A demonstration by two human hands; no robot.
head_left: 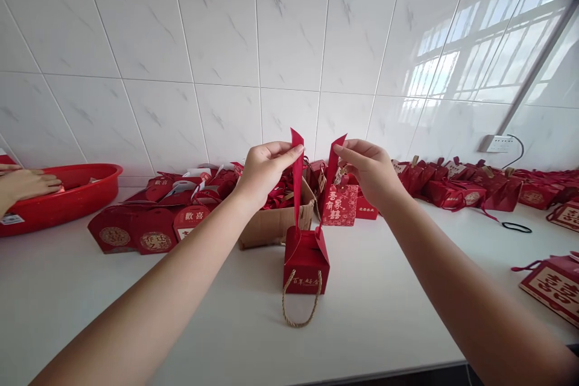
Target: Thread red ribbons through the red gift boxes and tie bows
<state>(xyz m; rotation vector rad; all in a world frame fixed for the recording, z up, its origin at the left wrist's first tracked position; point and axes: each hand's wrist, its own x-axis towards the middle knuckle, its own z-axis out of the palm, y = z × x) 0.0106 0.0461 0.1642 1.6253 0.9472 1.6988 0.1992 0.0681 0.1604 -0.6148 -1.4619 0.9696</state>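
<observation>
A small red gift box (306, 262) with gold lettering and a looped rope handle (301, 304) stands on the white counter (371, 313) in front of me. Two red ribbon ends rise from its top. My left hand (263, 170) pinches the left ribbon end (297, 178) between thumb and fingers. My right hand (368, 170) pinches the right ribbon end (332, 172) the same way. Both ribbon ends are pulled upward and slightly apart above the box.
A cardboard box (271, 223) of red ribbons sits behind the gift box. Flat red box blanks (136, 232) lie at left, finished red boxes (456, 190) along the tiled wall at right. Another person's hand (27, 184) rests on a red basin (67, 193). A black hair band (516, 227) lies right.
</observation>
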